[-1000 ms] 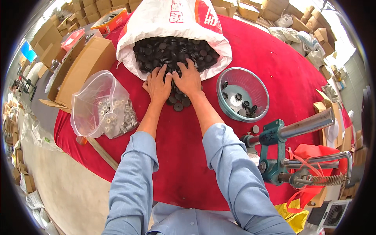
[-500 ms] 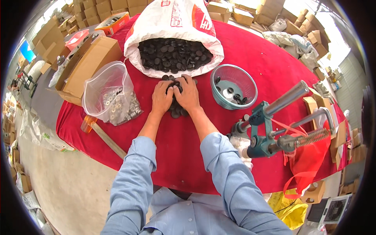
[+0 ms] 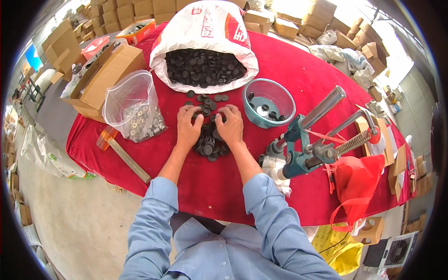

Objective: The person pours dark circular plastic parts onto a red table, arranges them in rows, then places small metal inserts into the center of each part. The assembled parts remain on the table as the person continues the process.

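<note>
A loose pile of small round black discs [image 3: 208,145] lies on the red tablecloth in front of me. My left hand [image 3: 188,127] rests against its left side, fingers bent and thumb apart. On the other side my right hand [image 3: 231,125] is curved around the pile's edge, its thumb also apart from the fingers. Neither hand clearly grips a disc; the undersides of the fingers are hidden. Several more discs [image 3: 205,99] lie scattered beyond my fingertips. Behind them a white woven sack [image 3: 203,32] lies on its side, its mouth facing me and full of the same discs.
On the left stand a clear plastic container [image 3: 128,95] with metal rings, a hammer [image 3: 126,158] and a cardboard box [image 3: 114,70]. Rightward are a teal basin [image 3: 267,121] holding a few parts, a green hand press [image 3: 310,144] and a red bag [image 3: 359,177].
Both hands have come toward me and apart, from the sack's mouth to the pile's sides. The pile near me has grown, and scattered discs now show behind it.
</note>
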`<action>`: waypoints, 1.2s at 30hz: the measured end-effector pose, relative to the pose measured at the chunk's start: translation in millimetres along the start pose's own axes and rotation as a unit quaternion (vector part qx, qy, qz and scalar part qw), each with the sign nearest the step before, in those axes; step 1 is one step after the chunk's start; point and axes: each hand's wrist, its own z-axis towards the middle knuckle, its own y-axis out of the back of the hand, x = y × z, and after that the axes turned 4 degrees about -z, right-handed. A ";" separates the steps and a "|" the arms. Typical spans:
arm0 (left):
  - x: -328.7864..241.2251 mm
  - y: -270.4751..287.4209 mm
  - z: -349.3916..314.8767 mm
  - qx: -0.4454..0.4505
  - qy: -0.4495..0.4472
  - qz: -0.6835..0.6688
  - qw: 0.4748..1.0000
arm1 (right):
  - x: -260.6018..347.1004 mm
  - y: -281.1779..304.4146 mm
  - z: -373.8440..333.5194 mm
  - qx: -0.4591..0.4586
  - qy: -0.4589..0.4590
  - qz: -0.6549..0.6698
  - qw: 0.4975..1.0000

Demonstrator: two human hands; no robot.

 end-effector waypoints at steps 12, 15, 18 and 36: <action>76.6 -27.0 59.8 0.088 0.063 0.186 0.976 | -29.2 -42.7 77.4 0.132 -0.030 -0.063 0.989; 58.2 -31.6 62.6 0.103 0.071 0.118 0.985 | -33.1 -43.4 73.9 0.129 -0.047 -0.039 0.990; 65.2 -22.4 69.1 0.162 0.086 0.102 0.978 | -26.4 -40.0 74.7 0.188 -0.038 0.025 0.981; -21.7 1.3 -17.4 0.394 0.024 0.173 0.902 | 6.0 49.9 -32.0 0.266 -0.010 -0.072 0.961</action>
